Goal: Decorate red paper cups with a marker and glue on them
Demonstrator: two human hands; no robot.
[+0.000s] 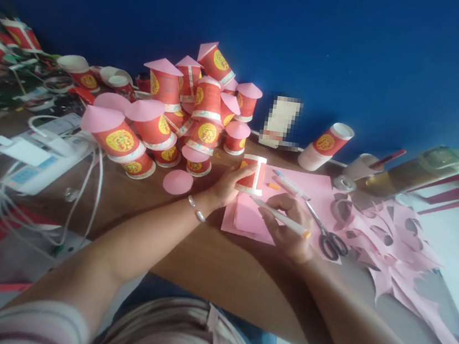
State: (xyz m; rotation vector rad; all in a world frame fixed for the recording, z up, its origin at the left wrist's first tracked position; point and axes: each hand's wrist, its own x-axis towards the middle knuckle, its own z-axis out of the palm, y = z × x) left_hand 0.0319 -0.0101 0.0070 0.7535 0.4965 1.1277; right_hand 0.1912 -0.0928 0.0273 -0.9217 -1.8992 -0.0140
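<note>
We locate the red paper cup (249, 181) above the near-left part of the pink paper sheet (321, 191), at the middle of the wooden table (200, 271). With the left hand (226, 188), we grip the cup from its left side; the fingers are clamped on its wall. With the right hand (288, 227), we hold a white marker (290, 222); the fingers are closed around its barrel, the orange end points right, and the tip points left toward the lower edge of the cup. We cannot tell whether the tip touches the cup. Beyond the right hand, we find a second marker (289, 184) lying on the sheet, with a small orange cap (273, 186) just beside it. To the right of that hand lie the dark-handled scissors (332, 244), and farther right, the pink paper scraps (389, 236). Left of the cup, we note a pink paper disc (178, 182) flat on the table and, behind it, a pile of decorated cups (208, 102), many bearing pink cones. At far left, we see a white power strip (47, 155) with plugged-in cables.
</note>
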